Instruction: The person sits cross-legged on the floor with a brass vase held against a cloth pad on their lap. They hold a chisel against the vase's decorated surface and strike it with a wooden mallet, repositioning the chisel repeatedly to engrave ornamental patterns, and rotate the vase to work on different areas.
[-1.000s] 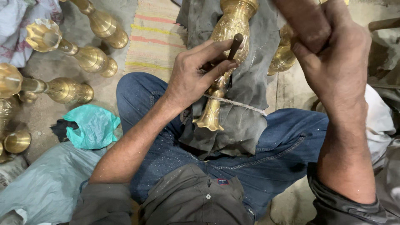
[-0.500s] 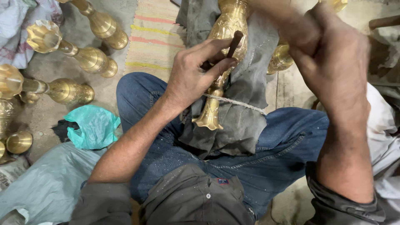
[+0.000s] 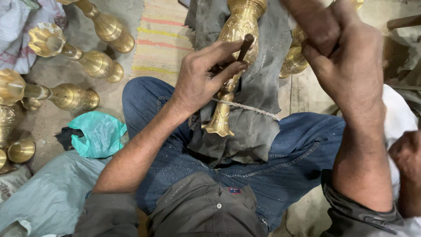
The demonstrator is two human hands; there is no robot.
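The person sits on the floor with a brass vase (image 3: 234, 52) laid along the lap on a dark grey cloth (image 3: 258, 101), its flared foot toward the body, and a string (image 3: 247, 107) crossing the stem, likely to keep it from rolling. The left hand (image 3: 204, 79) has its grip closed on a short dark punch (image 3: 243, 46), thumb and fingers pinching it so the tip rests against the vase's patterned belly. The right hand (image 3: 346, 57) is raised above and clenched; what it holds runs off the top edge, so I cannot tell the tool. Finished vases (image 3: 74, 94) lie well apart on the floor to the left, beside a teal bag (image 3: 98, 134). That leaves open room above the lap, while another brass piece (image 3: 294, 61) crowds the cloth's right edge.
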